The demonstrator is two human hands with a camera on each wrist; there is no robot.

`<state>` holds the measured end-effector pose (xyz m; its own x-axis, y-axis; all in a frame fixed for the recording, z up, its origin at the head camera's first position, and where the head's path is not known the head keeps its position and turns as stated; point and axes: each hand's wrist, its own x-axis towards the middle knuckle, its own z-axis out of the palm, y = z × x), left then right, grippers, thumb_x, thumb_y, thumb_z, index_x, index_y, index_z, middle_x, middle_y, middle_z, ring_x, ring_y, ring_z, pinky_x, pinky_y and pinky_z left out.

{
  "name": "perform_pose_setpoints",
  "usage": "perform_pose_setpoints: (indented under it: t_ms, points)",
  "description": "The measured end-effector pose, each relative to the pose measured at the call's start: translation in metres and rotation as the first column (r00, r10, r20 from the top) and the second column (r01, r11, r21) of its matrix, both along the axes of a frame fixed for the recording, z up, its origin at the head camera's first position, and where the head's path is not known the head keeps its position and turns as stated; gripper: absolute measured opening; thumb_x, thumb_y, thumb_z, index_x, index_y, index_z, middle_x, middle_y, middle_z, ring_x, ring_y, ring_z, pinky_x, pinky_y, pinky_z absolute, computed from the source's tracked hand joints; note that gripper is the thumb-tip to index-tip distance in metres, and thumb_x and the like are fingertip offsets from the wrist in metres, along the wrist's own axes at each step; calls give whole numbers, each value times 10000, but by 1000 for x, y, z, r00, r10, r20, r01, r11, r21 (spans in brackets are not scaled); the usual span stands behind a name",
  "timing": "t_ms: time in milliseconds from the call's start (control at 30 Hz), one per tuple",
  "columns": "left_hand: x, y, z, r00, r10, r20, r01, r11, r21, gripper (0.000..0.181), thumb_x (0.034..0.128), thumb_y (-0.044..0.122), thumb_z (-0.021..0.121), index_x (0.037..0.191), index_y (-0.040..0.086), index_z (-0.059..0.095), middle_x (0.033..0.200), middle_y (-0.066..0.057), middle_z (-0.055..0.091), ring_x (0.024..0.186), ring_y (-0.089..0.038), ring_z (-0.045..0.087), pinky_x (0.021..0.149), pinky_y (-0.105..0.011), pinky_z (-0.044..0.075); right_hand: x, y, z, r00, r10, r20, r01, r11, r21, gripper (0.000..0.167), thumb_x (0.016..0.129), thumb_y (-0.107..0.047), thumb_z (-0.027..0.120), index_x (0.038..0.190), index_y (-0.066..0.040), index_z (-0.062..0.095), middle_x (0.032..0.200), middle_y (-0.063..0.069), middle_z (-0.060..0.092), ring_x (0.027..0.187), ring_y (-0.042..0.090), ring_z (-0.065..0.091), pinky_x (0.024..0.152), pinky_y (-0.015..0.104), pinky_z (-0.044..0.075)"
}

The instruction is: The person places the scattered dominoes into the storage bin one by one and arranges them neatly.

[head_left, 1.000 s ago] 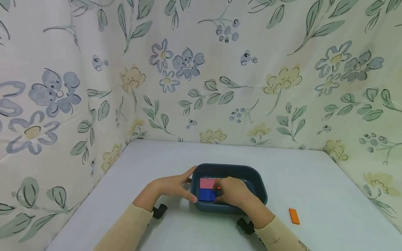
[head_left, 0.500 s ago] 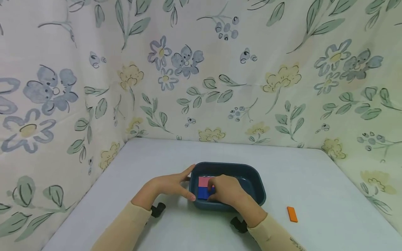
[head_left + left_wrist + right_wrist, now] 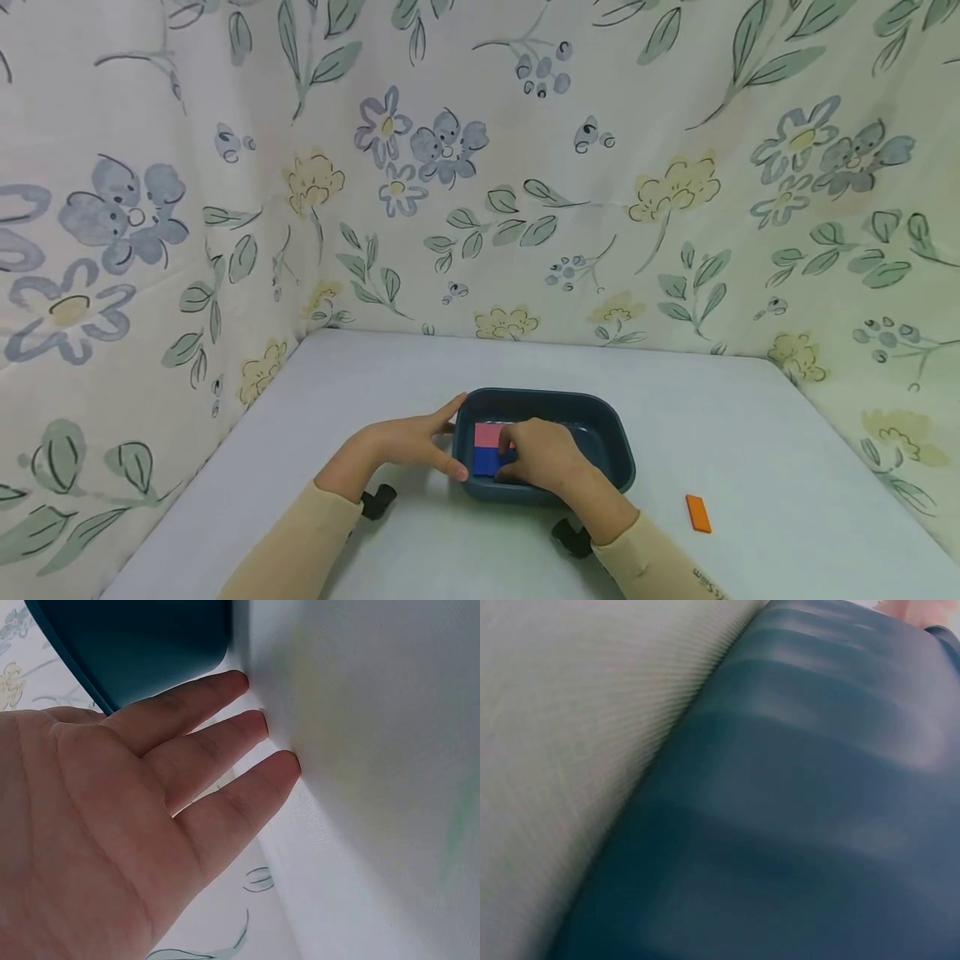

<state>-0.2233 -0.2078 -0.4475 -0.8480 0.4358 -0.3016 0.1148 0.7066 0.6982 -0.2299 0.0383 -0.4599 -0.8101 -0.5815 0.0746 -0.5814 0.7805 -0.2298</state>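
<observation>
A dark teal rectangular tub (image 3: pixel 611 417) stands on the table. Flat pink pieces (image 3: pixel 487 434) and blue pieces (image 3: pixel 486 462) lie side by side at its left end. My right hand (image 3: pixel 543 454) reaches inside with bent fingers over the right part of these pieces; what lies under the fingertips is hidden. My left hand (image 3: pixel 408 442) rests at the tub's left end, index finger at the far corner and thumb at the near one. In the left wrist view the other fingers (image 3: pixel 240 799) extend loosely beside the tub's wall (image 3: pixel 142 652). Only the tub's outer wall (image 3: pixel 795 825) fills most of the right wrist view.
An orange flat piece (image 3: pixel 698 513) lies on the white table (image 3: pixel 765 450), right of the tub. Floral cloth (image 3: pixel 525 250) hangs behind and at the left of the table. Dark wrist cameras (image 3: pixel 572 538) sit under both forearms.
The right hand has shifted left over the pieces, covering the orange edge and some blue seen earlier. The whole view shifted slightly. The left hand keeps its place on the tub.
</observation>
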Motion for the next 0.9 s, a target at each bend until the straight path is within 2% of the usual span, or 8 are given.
perform_pose_setpoints:
  t_ms: [300,400,567,700,900]
  points:
    - [1,2,3,1000,-1,0,1,1000,10,1230,761,515,844,1625,303,-5,1556,-94,404,1468,-332,276,1109,-649,250,3,7,6,1000,-10,21,11,999,-46,288,802,-410,842,947,-181,745,899,-45,720,727,96,590,741,378,560]
    - [1,2,4,1000,-2,-5,2,1000,7,1236,757,525,843,1627,288,-2,1555,-87,408,1468,-332,277,1106,-655,250,5,17,9,1000,9,20,-7,996,-90,256,823,-413,821,913,-194,726,817,-86,688,659,63,552,636,315,525]
    - [0,2,2,1000,-4,-14,4,1000,3,1245,748,537,846,1627,289,0,1553,-93,411,1464,-337,285,1107,-652,253,7,34,10,998,45,33,-39,983,-179,215,854,-399,796,877,-217,684,622,-124,511,544,50,456,481,254,360]
    - [-1,1,0,1000,11,-6,-11,1000,3,1251,732,543,854,1627,307,12,1553,-97,410,1459,-344,293,1100,-668,248,8,46,7,997,49,57,-35,973,-228,208,875,-405,779,927,-222,697,598,-126,438,523,37,408,484,238,313]
    - [-1,2,0,1000,21,7,-21,1000,18,1248,726,529,864,1628,304,31,1556,-103,403,1460,-354,285,1091,-686,243,13,67,6,994,56,92,-21,940,-341,236,906,-399,752,1031,-202,713,638,-112,437,561,43,414,532,236,353]
